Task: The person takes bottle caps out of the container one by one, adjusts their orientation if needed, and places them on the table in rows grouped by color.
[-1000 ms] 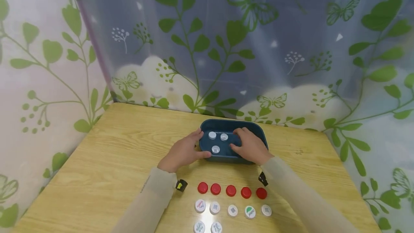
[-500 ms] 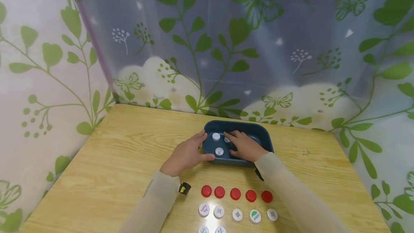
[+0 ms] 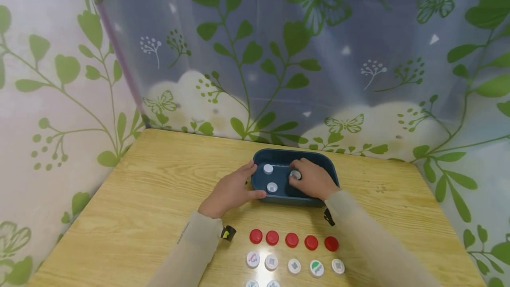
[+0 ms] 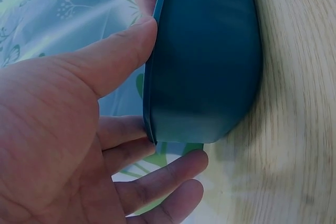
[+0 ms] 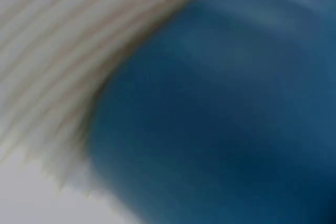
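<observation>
A dark blue tub (image 3: 295, 202) stands toward the back of the table. My left hand (image 3: 233, 191) holds its left end, the thumb at the near rim and the fingers round the end; the left wrist view shows the thumb (image 4: 123, 51) against the rim. Inside the tub my right hand (image 3: 314, 181) pinches a white bottle cap (image 3: 295, 175) between thumb and fingers. Two more white caps lie on the tub floor, one farther back (image 3: 268, 169) and one nearer (image 3: 272, 187). The right wrist view is blurred and filled by the tub wall (image 5: 210, 103).
On the wooden table (image 3: 159, 167), in front of the tub, several red caps (image 3: 292, 240) form a row. Nearer is a row of several white caps (image 3: 294, 266) with printed tops, then two more white caps (image 3: 273, 284) at the frame's bottom edge. Patterned curtain (image 3: 255, 56) stands behind.
My right hand reached left to the third white cap in the tub, took hold of it and moved back right with it. My left hand stayed at the tub's end.
</observation>
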Motion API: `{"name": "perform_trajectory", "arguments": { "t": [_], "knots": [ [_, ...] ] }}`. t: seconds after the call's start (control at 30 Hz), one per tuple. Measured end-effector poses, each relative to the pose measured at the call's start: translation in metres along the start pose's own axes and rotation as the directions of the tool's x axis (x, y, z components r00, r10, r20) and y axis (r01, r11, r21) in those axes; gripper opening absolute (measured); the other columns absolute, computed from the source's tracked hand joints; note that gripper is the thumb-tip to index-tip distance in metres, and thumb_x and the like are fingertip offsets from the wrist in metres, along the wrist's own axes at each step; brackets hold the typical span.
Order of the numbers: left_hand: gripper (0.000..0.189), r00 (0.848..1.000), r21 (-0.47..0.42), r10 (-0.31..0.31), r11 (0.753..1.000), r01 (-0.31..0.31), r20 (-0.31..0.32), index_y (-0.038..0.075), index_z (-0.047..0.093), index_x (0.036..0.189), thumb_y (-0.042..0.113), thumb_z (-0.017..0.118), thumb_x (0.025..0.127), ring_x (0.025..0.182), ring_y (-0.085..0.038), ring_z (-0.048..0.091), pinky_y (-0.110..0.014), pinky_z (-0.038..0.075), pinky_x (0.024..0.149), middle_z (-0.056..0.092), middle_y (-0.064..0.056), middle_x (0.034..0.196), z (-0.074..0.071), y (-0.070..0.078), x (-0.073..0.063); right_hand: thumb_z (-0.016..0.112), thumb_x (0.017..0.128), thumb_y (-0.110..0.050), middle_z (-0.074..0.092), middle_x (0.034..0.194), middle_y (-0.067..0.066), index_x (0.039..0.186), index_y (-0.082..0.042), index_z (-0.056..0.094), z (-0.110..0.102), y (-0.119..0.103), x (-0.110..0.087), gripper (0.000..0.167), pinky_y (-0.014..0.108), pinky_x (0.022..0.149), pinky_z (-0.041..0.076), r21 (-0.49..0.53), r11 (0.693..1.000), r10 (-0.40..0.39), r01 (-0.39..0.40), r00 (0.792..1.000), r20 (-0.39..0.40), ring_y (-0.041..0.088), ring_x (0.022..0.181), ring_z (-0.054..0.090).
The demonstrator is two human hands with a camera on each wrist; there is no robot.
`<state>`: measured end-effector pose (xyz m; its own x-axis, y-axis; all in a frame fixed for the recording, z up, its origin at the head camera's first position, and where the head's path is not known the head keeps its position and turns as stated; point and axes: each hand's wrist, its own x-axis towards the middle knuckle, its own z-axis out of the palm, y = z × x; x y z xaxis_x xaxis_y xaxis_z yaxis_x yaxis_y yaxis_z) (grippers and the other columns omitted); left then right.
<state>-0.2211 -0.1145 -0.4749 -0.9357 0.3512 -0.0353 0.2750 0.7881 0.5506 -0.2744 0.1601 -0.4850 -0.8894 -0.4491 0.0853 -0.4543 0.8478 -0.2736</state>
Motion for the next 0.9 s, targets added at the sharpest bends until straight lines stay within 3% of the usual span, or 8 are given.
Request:
{"name": "perform_trajectory", "arguments": {
  "t": [0.13,0.33,0.53,0.7,0.9],
  "knots": [
    [0.090,1.000,-0.010,-0.001,1.000,0.001,-0.001,0.011,0.041,0.159,0.056,0.076,0.089,0.152,-0.027,0.034,-0.048,0.036,0.118,0.030,-0.005,0.168,-0.001,0.003,0.000,0.060,0.103,-0.034,0.063,0.099,-0.001,0.110,-0.018,0.073,-0.013,0.019,-0.017,0.022,0.040,0.074,0.050,0.121,0.992,0.050,-0.041,0.996,-0.071,0.014,0.078,0.055],
    [0.088,1.000,-0.002,0.001,1.000,-0.001,0.014,0.012,0.040,0.160,0.056,0.074,0.091,0.152,-0.028,0.035,-0.049,0.037,0.117,0.029,-0.004,0.169,-0.003,0.000,-0.001,0.061,0.105,-0.037,0.059,0.093,-0.005,0.107,-0.020,0.069,-0.014,0.032,-0.037,0.018,0.034,0.070,0.046,0.258,0.966,0.045,-0.032,0.998,-0.045,0.014,0.075,0.052],
    [0.080,1.000,-0.067,0.018,0.998,-0.017,0.021,0.015,0.038,0.161,0.049,0.070,0.097,0.152,-0.025,0.035,-0.047,0.035,0.118,0.026,0.001,0.170,-0.004,-0.007,-0.003,0.069,0.100,-0.039,0.061,0.098,-0.008,0.111,-0.023,0.068,-0.006,0.030,-0.038,0.019,0.034,0.071,0.048,0.220,0.974,0.075,-0.057,0.995,-0.071,0.012,0.078,0.055],
    [0.081,1.000,-0.086,0.005,0.996,-0.004,0.015,0.015,0.039,0.161,0.047,0.074,0.095,0.153,-0.025,0.034,-0.047,0.034,0.119,0.027,0.001,0.169,-0.005,-0.007,-0.002,0.065,0.102,-0.042,0.062,0.096,-0.008,0.108,-0.023,0.070,-0.004,0.031,-0.037,0.021,0.033,0.070,0.047,0.150,0.988,0.042,-0.030,0.996,-0.079,0.010,0.076,0.054],
    [0.081,0.999,-0.102,-0.002,0.995,0.005,0.034,0.016,0.038,0.161,0.047,0.073,0.095,0.154,-0.025,0.031,-0.048,0.032,0.120,0.026,0.001,0.170,-0.005,-0.004,-0.002,0.062,0.104,-0.041,0.060,0.087,-0.011,0.104,-0.023,0.071,-0.004,0.033,-0.038,0.020,0.033,0.068,0.046,0.142,0.990,0.033,-0.023,0.997,-0.071,0.009,0.070,0.052]
  ]
}}
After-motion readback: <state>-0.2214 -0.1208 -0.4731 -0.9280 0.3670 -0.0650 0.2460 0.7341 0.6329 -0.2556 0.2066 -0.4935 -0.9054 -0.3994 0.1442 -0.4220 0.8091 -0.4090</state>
